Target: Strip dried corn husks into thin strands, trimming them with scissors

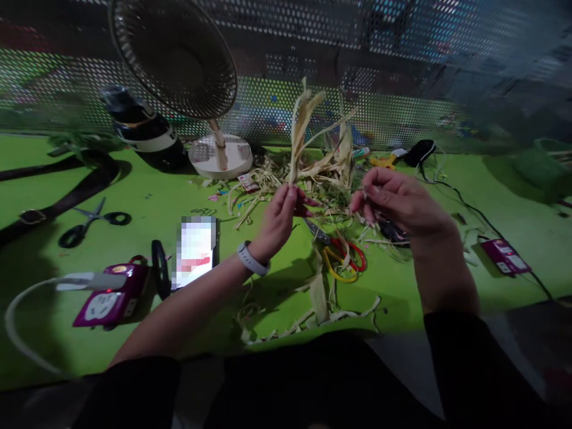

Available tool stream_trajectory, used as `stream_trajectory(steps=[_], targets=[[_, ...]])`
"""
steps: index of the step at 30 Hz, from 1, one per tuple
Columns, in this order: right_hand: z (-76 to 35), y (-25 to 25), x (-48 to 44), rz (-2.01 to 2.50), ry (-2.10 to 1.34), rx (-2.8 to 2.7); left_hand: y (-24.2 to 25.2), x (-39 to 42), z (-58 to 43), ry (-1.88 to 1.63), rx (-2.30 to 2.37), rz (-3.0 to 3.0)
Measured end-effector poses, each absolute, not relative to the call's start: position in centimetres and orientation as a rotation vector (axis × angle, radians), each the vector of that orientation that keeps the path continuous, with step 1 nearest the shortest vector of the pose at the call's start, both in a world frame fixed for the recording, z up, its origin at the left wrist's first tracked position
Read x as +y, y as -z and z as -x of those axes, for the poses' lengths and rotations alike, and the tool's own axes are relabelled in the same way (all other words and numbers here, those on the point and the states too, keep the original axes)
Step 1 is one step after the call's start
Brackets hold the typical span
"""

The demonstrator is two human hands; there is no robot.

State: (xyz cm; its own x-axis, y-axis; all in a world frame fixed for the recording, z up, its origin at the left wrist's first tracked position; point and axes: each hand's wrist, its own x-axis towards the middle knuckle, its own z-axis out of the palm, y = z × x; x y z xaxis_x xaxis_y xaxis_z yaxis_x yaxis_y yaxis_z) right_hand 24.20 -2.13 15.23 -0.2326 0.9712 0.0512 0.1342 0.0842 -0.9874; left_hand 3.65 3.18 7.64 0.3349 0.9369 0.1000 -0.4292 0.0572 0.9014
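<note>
My left hand, a pale band round its wrist, pinches the lower end of an upright bundle of dried corn husk. The husk's pale leaves fan upward above the fingers. To the right, my right hand is raised with thumb and forefinger pressed together; what lies in that pinch, if anything, is too small to make out. Between and below the hands lie scissors with red and yellow handles. Loose husk strips are scattered near the table's front edge, and a heap of dried husk lies behind the hands.
A fan and a dark bottle stand at the back left before a perforated metal screen. Black scissors, a phone and a purple power socket are left. Another purple socket and its cable lie right.
</note>
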Motion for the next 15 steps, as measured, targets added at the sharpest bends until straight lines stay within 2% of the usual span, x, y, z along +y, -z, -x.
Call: stream_trajectory(steps=[7,10,15], targets=[[-24.1,-14.8,-2.5,1.029,-1.461,-1.492,-5.6,4.6,-8.9,-0.93,0.61,-1.19],[-25.0,-14.7,-2.9,1.104,-1.307,-1.44,-4.6,5.6,-8.6,-0.912,0.65,-1.372],[-28.0,-12.9,-2.3,1.385,-0.938,-1.336,-5.4,8.3,-4.7,-1.271,0.808,-1.319]])
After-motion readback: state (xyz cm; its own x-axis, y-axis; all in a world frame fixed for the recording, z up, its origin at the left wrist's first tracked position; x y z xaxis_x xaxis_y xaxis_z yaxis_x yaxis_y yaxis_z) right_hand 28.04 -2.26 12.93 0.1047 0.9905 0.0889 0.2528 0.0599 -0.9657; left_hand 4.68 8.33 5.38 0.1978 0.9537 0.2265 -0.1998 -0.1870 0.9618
